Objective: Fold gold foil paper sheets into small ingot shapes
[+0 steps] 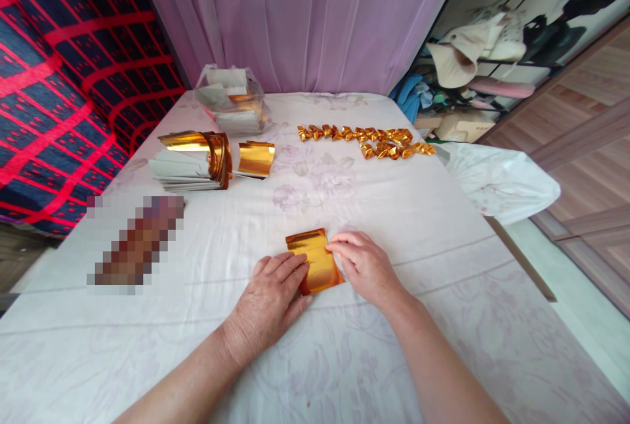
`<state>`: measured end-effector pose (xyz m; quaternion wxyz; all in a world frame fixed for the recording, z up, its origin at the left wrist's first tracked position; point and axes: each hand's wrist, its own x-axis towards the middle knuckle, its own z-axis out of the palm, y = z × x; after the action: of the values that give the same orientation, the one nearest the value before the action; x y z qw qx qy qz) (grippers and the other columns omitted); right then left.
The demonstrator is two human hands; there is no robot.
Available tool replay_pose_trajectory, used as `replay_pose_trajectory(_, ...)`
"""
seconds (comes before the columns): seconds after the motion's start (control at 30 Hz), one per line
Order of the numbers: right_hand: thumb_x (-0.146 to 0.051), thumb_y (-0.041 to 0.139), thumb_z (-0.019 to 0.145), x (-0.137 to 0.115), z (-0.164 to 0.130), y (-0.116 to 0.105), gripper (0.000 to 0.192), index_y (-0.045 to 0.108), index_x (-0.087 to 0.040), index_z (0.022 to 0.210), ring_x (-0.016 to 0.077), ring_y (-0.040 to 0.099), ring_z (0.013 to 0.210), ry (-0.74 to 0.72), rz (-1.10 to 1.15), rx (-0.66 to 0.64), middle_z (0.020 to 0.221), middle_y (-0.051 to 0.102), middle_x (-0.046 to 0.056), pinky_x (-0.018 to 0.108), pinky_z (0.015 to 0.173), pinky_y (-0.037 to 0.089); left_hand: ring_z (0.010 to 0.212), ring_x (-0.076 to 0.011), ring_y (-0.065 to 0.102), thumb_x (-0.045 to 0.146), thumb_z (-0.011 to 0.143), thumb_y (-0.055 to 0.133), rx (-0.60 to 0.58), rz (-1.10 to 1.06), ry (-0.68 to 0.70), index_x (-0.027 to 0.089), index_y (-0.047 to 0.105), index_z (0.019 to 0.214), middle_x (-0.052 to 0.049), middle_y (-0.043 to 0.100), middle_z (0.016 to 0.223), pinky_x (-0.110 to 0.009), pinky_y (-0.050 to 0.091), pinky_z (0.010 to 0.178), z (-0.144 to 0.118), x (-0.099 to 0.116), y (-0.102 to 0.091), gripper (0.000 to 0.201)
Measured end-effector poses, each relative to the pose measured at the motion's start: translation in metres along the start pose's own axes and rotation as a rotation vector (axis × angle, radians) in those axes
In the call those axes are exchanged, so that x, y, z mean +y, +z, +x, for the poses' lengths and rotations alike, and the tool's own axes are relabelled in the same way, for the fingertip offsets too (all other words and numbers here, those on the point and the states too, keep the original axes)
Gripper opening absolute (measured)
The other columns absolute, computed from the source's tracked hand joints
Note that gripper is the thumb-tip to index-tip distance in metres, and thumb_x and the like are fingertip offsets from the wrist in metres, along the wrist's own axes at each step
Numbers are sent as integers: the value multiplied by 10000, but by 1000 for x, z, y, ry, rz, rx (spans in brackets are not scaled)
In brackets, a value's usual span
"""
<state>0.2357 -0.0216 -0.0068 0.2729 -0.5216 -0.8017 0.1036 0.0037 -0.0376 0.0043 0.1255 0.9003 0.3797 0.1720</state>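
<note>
A sheet of shiny gold foil paper (317, 270) lies on the cloth in front of me, with a crease line running across it. My left hand (270, 296) rests flat on its left side, fingers stretched out and touching the sheet. At the right edge, my right hand (364, 263) has its thumb and index finger pinched together on the paper. Farther off lie rows of folded gold foil pieces (344, 134), lined up at the back right. A stack of gold foil paper (189, 165) with grey-white backs curls at the left, beside a loose gold sheet (256, 158).
Behind the stack stands a clear plastic bag (233, 106) of more paper. A pixelated object (140, 240) lies at the left. The floral tablecloth (315, 371) covers the table. A white plastic bag (506, 178) hangs by the right edge, near shelves with shoes (506, 40). A purple curtain (305, 17) closes the back.
</note>
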Motion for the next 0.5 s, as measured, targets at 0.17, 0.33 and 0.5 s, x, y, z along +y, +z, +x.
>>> replay_pose_trajectory(0.17,47,421,738,5,-7,-12,503,705,-228,1049,192,598,1092,-48,87,-107,1175,646,66,358,945,515,1180,-294,558,344,939,542,-17,21,-4,161,616,1237,-123,639,1292,-475,440,968,1,0,-2,358)
replay_pose_trajectory(0.33,2,540,737,1,-12,-28,471,689,-259,1100,217,546,1219,-24,128,-241,1336,568,70,401,1025,478,1184,-292,558,359,941,543,-33,29,-5,163,618,1235,-113,641,1294,-474,444,962,2,0,-4,362)
replay_pose_trajectory(0.5,-124,669,809,0,-11,-26,191,746,-252,928,228,588,1144,-36,144,-207,1262,613,76,407,975,497,1190,-300,551,355,934,557,-43,30,-2,144,616,1234,-119,637,1301,-487,437,961,2,0,-4,372)
